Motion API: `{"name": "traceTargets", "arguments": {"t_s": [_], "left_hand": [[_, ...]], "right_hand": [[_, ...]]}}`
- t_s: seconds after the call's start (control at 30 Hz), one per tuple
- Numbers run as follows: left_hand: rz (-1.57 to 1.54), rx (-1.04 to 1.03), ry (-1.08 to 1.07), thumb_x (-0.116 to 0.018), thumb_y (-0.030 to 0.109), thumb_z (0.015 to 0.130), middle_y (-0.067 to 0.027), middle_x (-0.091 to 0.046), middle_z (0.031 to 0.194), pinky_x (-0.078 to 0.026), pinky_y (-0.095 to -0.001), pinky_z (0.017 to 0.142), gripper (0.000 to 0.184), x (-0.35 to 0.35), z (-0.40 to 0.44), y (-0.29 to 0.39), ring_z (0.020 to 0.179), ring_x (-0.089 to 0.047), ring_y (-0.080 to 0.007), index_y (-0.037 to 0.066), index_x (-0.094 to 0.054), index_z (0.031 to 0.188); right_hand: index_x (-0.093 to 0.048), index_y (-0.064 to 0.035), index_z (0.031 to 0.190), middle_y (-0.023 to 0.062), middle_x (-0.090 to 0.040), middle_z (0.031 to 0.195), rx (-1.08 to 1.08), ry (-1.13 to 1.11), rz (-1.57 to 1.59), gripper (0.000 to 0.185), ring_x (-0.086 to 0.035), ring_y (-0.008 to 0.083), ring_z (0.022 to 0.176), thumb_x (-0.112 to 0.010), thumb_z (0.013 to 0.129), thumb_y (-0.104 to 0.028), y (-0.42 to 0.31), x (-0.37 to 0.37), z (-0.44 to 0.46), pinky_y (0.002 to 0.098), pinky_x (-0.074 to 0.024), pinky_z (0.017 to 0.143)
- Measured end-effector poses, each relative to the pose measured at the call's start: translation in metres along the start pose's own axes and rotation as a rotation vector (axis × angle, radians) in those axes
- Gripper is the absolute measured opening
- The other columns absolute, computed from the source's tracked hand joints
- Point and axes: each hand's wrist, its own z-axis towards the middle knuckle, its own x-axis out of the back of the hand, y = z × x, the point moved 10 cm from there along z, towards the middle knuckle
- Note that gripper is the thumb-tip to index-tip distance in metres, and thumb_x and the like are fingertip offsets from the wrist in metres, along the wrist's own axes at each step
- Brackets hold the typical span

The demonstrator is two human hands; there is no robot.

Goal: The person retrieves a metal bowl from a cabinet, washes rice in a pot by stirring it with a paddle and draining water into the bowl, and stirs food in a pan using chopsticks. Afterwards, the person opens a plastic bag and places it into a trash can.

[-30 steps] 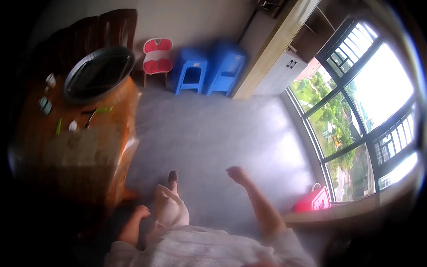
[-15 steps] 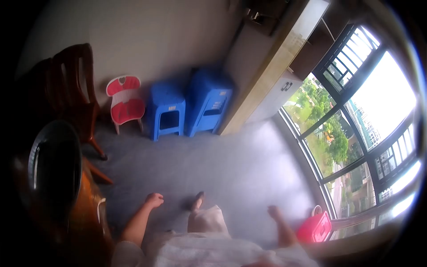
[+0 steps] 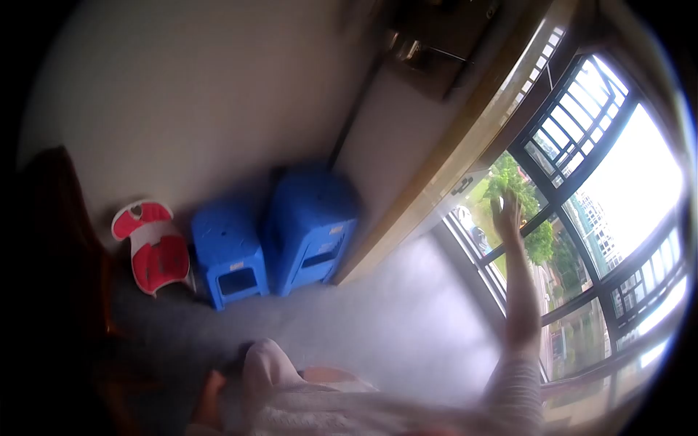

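My right hand (image 3: 507, 209) is raised in front of the window (image 3: 563, 196), arm stretched forward. Its thumb stands apart from the fingers, and nothing shows in it. Low on the other side, my left hand (image 3: 213, 383) hangs beside my bent leg (image 3: 270, 367). Blur hides its fingers, and no object can be made out there. Ahead of me, two blue plastic stools (image 3: 231, 251) stand side by side against the wall, the right one taller, perhaps a stack.
A small red and white child's chair (image 3: 156, 251) stands left of the stools. The dark edge of a wooden chair (image 3: 80, 240) is at far left. A pale pillar edge (image 3: 436, 167) rises between the stools and window. Grey floor (image 3: 392, 320) stretches ahead.
My right hand has risen from low by my side to the window's height. My left hand has dropped lower. The stools are nearer, and the pink-red box and round black seat have left the view.
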Motion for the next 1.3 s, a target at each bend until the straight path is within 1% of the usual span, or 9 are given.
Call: {"name": "traceTargets", "arguments": {"t_s": [0.23,0.47,0.57,0.7,0.77,0.87,0.9,1.27,1.3], "left_hand": [[0.081,-0.039,-0.207,-0.063,0.014,0.070,-0.0136,-0.067,0.090,-0.052,-0.0380,0.065,0.025,0.108,0.107,0.069,0.076,-0.065,-0.0277,0.005,-0.069,0.092],[-0.471,-0.178,-0.144,-0.064,0.010,0.071,-0.0125,-0.067,0.084,-0.053,-0.0366,0.052,0.029,0.301,0.184,0.241,0.063,-0.066,-0.0229,0.004,-0.067,0.099],[-0.545,-0.260,-0.135,-0.062,0.006,0.072,-0.0116,-0.067,0.081,-0.050,-0.0327,0.043,0.032,0.326,0.210,0.292,0.054,-0.063,-0.0205,0.004,-0.065,0.105],[-0.518,-0.197,-0.271,-0.062,0.006,0.074,-0.0112,-0.067,0.082,-0.048,-0.0312,0.042,0.031,0.309,0.225,0.307,0.054,-0.063,-0.0201,0.006,-0.065,0.104],[-0.209,-0.196,-0.358,-0.058,0.015,0.078,-0.0115,-0.067,0.086,-0.052,-0.0364,0.052,0.022,0.290,0.235,0.295,0.065,-0.065,-0.0239,0.011,-0.068,0.096],[1.002,-1.110,-0.199,-0.053,0.025,0.079,-0.0097,-0.068,0.087,-0.052,-0.0406,0.068,0.021,0.247,0.231,0.309,0.078,-0.065,-0.0263,0.013,-0.070,0.086],[1.063,-1.165,-0.165,-0.053,0.025,0.079,-0.0095,-0.068,0.087,-0.052,-0.0407,0.069,0.022,0.245,0.230,0.304,0.079,-0.065,-0.0263,0.013,-0.069,0.086],[0.636,-1.036,-0.087,-0.051,0.028,0.078,-0.0070,-0.068,0.092,-0.049,-0.0415,0.081,0.024,0.288,0.282,0.338,0.094,-0.062,-0.0254,0.012,-0.069,0.083],[0.477,-0.907,-0.180,-0.056,0.023,0.076,-0.0067,-0.067,0.085,-0.049,-0.0387,0.069,0.018,0.287,0.294,0.342,0.081,-0.062,-0.0236,0.011,-0.068,0.081]], "right_hand": [[-0.054,-0.0158,0.123,0.0104,-0.047,0.131,0.232,0.544,-0.287,0.041,-0.047,0.0314,0.116,-0.057,0.085,-0.031,-0.173,0.101,0.272,0.0449,-0.0413,0.093],[-0.049,-0.0233,0.128,0.0047,-0.041,0.138,0.072,0.408,-0.572,0.046,-0.032,0.0265,0.130,-0.051,0.086,-0.043,-0.189,0.064,0.413,0.0565,-0.0348,0.094],[-0.045,-0.0248,0.131,0.0054,-0.033,0.143,0.086,0.396,-0.631,0.049,-0.028,0.0267,0.131,-0.049,0.086,-0.043,-0.193,0.044,0.446,0.0613,-0.0325,0.092],[-0.047,-0.0229,0.130,0.0054,-0.030,0.144,0.008,0.379,-0.785,0.047,-0.025,0.0305,0.133,-0.046,0.088,-0.044,-0.199,0.033,0.475,0.0650,-0.0305,0.093],[-0.045,-0.0227,0.131,0.0074,-0.028,0.145,-0.012,0.349,-0.827,0.048,-0.024,0.0337,0.133,-0.047,0.088,-0.043,-0.200,0.026,0.485,0.0675,-0.0282,0.094],[-0.040,-0.0239,0.135,0.0095,-0.024,0.148,-0.043,0.302,-0.877,0.052,-0.022,0.0361,0.134,-0.047,0.088,-0.044,-0.193,0.021,0.502,0.0707,-0.0246,0.096],[-0.040,-0.0241,0.135,0.0098,-0.024,0.148,-0.040,0.333,-0.879,0.052,-0.022,0.0368,0.134,-0.047,0.088,-0.044,-0.185,0.018,0.512,0.0714,-0.0246,0.096],[-0.048,-0.0223,0.128,0.0095,-0.034,0.141,0.057,0.443,-0.852,0.048,-0.028,0.0356,0.130,-0.049,0.085,-0.044,-0.187,0.054,0.490,0.0679,-0.0323,0.092],[-0.049,-0.0226,0.126,0.0085,-0.036,0.140,0.080,0.444,-0.924,0.047,-0.030,0.0354,0.130,-0.050,0.084,-0.044,-0.174,0.056,0.483,0.0663,-0.0340,0.091]]}}
